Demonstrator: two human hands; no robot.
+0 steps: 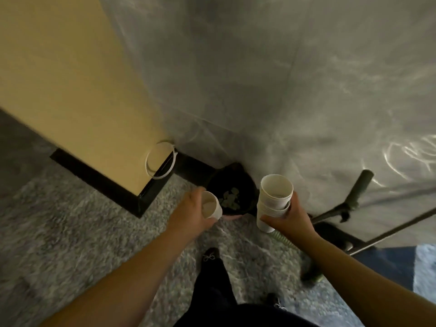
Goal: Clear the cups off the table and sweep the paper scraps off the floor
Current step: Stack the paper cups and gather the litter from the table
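Note:
My left hand [188, 212] grips a single white paper cup [211, 207], tilted with its mouth toward me, just left of a dark waste bin [232, 193]. My right hand [289, 218] holds a stack of several nested white paper cups [273, 199] upright, just right of the bin. Greenish scraps [230, 199] lie inside the bin. The bin stands on the floor in a corner, between my two hands.
A yellow wall [77, 95] with black skirting [111, 187] stands at the left, with a white cable loop [160, 161] at its corner. A grey sheet [283, 79] hangs behind the bin. A broom-like handle [358, 187] and dark metal frame lean at the right. Speckled floor [70, 232] lies underfoot.

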